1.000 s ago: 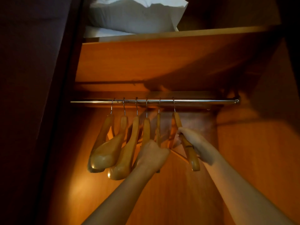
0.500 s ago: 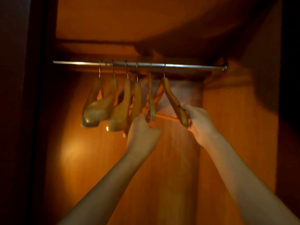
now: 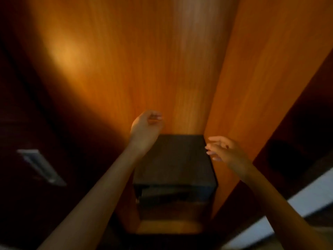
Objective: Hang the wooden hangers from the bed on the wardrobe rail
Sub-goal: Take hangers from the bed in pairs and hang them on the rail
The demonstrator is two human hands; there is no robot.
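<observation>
We are looking down inside the wardrobe [image 3: 162, 60], and both our hands are empty. The left hand [image 3: 146, 126] is hanging in the air with the fingers loosely curled toward the thumb, pinching nothing. The right hand [image 3: 222, 150] is spread, the fingers apart and slightly bent, also holding nothing. Both are hovering above a dark box [image 3: 173, 159], maybe a safe, which is sitting low against the back panel; neither hand seems to be touching it.

The hangers and the rail are not showing in this view, and the bed is not clearly showing either; only a pale strip [image 3: 288, 210] is lying at the lower right, too blurred to name. So we cannot tell from here how many hangers are waiting.

We are judging that the step in hand is the trip back for more hangers. To do it well, we are advising to draw both arms straight out, keeping the right wrist clear of the side panel [image 3: 261, 78], then to turn toward the bed and take a hanger by its wooden shoulder so that the hook stays free.

About writing: we are finding no brand, label or readable letters; a grey metal plate [image 3: 40, 166] at the left is blurred.
</observation>
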